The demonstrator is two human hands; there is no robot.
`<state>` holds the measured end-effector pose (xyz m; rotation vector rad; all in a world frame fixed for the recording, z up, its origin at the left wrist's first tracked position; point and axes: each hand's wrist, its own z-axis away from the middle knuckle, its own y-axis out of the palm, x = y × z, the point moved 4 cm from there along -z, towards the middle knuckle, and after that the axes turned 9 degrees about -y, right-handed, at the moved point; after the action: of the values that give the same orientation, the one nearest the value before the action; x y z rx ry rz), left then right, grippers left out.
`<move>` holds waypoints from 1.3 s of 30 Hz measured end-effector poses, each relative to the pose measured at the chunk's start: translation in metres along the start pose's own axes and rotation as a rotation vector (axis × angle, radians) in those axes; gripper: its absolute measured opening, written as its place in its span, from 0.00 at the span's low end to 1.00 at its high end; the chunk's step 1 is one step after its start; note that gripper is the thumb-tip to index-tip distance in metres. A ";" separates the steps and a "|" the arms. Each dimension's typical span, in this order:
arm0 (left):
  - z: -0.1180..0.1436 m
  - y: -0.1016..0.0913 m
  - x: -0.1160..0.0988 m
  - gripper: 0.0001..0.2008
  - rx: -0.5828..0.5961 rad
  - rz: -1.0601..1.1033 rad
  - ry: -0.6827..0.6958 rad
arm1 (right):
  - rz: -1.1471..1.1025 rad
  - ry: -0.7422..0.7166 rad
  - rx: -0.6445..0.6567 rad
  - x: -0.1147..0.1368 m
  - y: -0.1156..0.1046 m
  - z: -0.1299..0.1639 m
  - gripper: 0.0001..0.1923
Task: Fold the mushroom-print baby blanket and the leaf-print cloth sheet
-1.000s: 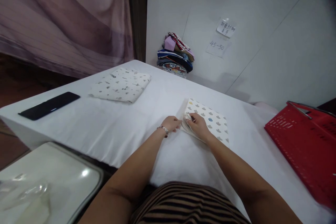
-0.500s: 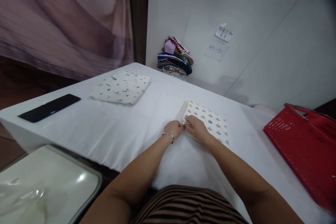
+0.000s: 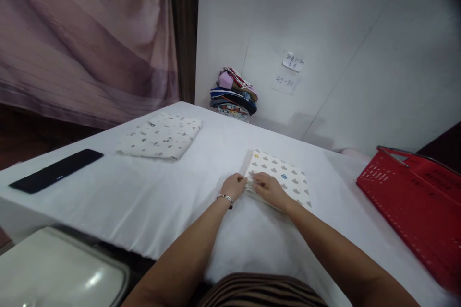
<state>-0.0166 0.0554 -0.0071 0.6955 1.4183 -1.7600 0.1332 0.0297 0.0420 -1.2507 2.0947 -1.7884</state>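
White-sheeted table [image 3: 151,201], frame ctr: we pinch the near-left corner of the folded print cloth [image 3: 279,180] w/ left hand [image 3: 234,186] and right hand [image 3: 267,188], fingers closed on its edge; best kept layers aligned, pressed flat.

left hand [image 3: 234,186] moved closer against right hand [image 3: 267,189] at the folded cloth [image 3: 279,178] corner, fingers now meeting

The cloth [image 3: 279,177] is cream with grey motifs, one yellow, one blue. The far cloth [image 3: 161,129] is white with grey specks, perhaps leaves. Red basket [image 3: 414,206], black phone [image 3: 55,170], mauve curtain [image 3: 90,43].
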 end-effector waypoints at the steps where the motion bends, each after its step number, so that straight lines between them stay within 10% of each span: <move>1: 0.000 0.001 0.001 0.10 0.003 -0.004 -0.003 | 0.011 0.040 -0.051 -0.012 -0.008 0.006 0.15; 10: 0.003 0.004 0.001 0.07 0.004 -0.072 -0.018 | 0.369 0.551 0.136 -0.126 -0.031 0.073 0.27; 25: 0.002 0.003 0.000 0.07 -0.032 -0.119 -0.018 | 0.276 0.206 0.196 -0.087 0.018 -0.076 0.32; 34: -0.001 0.004 0.002 0.06 -0.030 -0.135 -0.011 | 0.193 0.247 0.251 -0.088 0.014 -0.078 0.32; 39: 0.003 0.005 0.001 0.07 -0.043 -0.141 -0.014 | 0.175 0.141 0.297 -0.056 0.014 -0.033 0.34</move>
<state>-0.0134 0.0512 -0.0101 0.5720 1.5234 -1.8317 0.1435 0.0900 0.0167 -0.8628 1.8459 -2.0610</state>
